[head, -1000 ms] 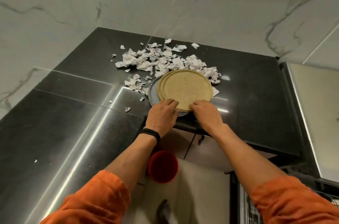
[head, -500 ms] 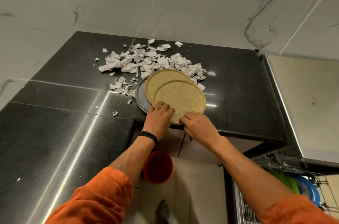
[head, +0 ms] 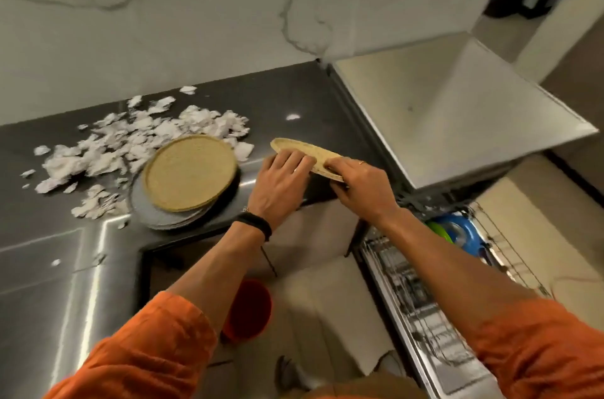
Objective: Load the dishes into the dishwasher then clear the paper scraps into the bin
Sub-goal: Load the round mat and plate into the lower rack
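Note:
Both hands hold one tan speckled plate (head: 294,146) tilted above the black counter's front edge. My left hand (head: 281,179) grips its near rim from the left, and my right hand (head: 358,184) grips it from the right. A second tan plate (head: 189,173) lies on a stack of grey plates (head: 170,220) on the counter (head: 294,97). White paper scraps (head: 130,140) are heaped behind and left of the stack. The open dishwasher rack (head: 411,294) at lower right holds a blue dish (head: 459,230) and a green dish (head: 438,228).
A red bin (head: 250,308) stands on the floor below the counter's corner. The steel dishwasher top (head: 457,111) rises right of the counter. A marble wall (head: 196,22) backs the counter. The steel worktop (head: 49,268) runs along the left.
The top tan plate has been lifted off the stack and carried right, now tilted in both hands. The view has swung right toward the dishwasher.

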